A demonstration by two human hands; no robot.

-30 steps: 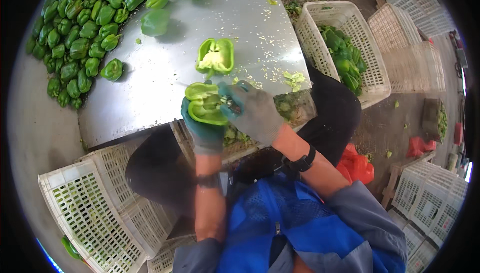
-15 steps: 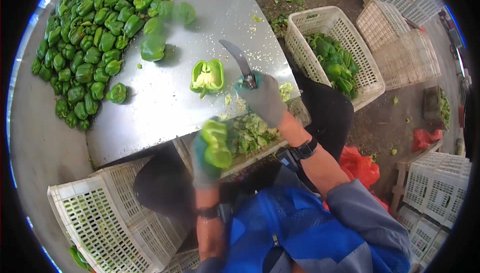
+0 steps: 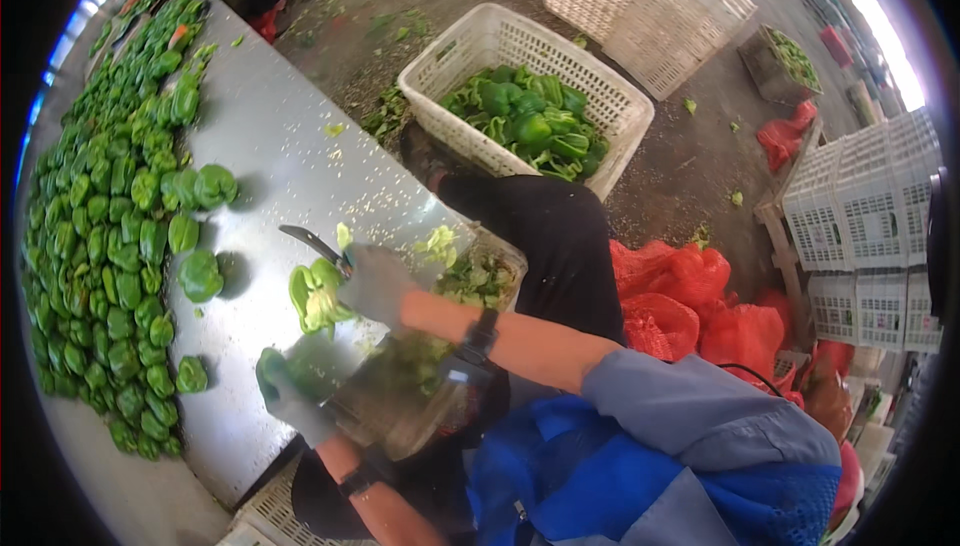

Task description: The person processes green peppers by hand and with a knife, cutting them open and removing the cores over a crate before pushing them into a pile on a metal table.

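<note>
A curved knife (image 3: 315,245) is gripped in my gloved right hand (image 3: 378,286), its blade pointing left over the metal table. Right beside that hand, an opened green bell pepper half (image 3: 318,296) shows its pale core and seeds; whether the fingers touch it cannot be told. My left hand (image 3: 290,396), in a grey and green glove, is lower left by the table's near edge. Motion smears its fingers, and I cannot separate the green there into glove or pepper. Whole green bell peppers (image 3: 201,276) lie loose to the left of both hands.
A large heap of green peppers (image 3: 110,276) covers the table's left side. Pepper scraps fill a container (image 3: 400,426) by my lap. A white crate (image 3: 490,21) of cut peppers stands beyond my knee. Red mesh bags (image 3: 665,306) and stacked crates (image 3: 860,216) are on the right.
The view has swung to the right. The pepper half that was plain in my left hand is no longer clearly visible there. My right hand, still holding the knife, is now right beside the seeded half.
</note>
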